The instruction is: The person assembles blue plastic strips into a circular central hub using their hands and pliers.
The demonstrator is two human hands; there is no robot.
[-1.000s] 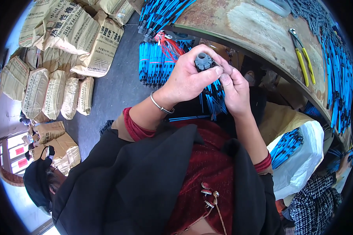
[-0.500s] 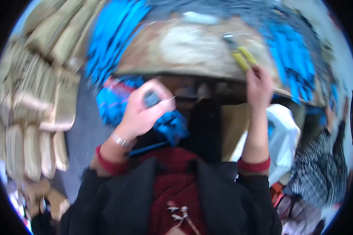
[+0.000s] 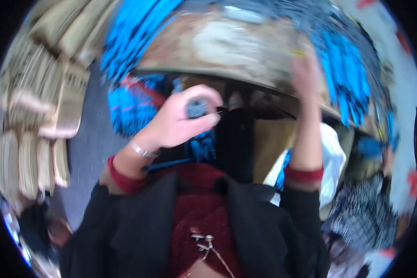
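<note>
My left hand (image 3: 176, 123), with a metal band at the wrist, curls in front of the table's near edge. Its fingers wrap round a small dark grey-blue bundle (image 3: 197, 108), perhaps fabric; the kind is unclear. A thin pale strand or pin sticks out by the thumb tip. Over the right part of the worn table (image 3: 171, 48), my right hand (image 3: 306, 69) is smeared by motion. Beside its fingers shows a yellow patch (image 3: 299, 53), where the yellow-handled pliers were seen earlier. Whether the fingers grip them is hidden by blur.
Blue-and-black gloves lie in stacks at the table's left (image 3: 134, 37) and right (image 3: 340, 74). Below the edge sits a blue bundle (image 3: 132, 109). Tan bundles (image 3: 28, 162) are piled at left. A white bag (image 3: 331, 157) stands at right, near a co-worker's patterned sleeve (image 3: 363, 213).
My left hand has shifted slightly right, still round the dark bundle. My right hand has risen further over the table, and the pliers are no longer clearly visible. The whole view has turned a little.
</note>
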